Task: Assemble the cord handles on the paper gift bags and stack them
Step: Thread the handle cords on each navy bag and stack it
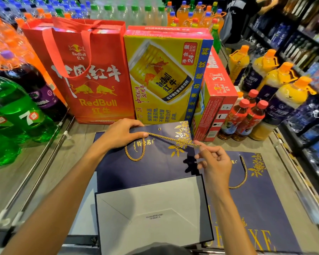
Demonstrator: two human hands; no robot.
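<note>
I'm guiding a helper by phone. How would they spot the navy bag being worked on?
Find the big yellow carton at the back. Just in front lies a navy bag, grey base folded toward the camera. Unlike the bag to its right, whose handle lies in a loop, this one has a gold cord stretched between left hand and right hand.

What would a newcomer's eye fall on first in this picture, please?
Probably the red Red Bull bag and yellow Red Bull carton standing at the back centre. In front, the left hand holds the top edge of a navy gift bag while the right hand pinches a gold cord stretched across it.
</note>
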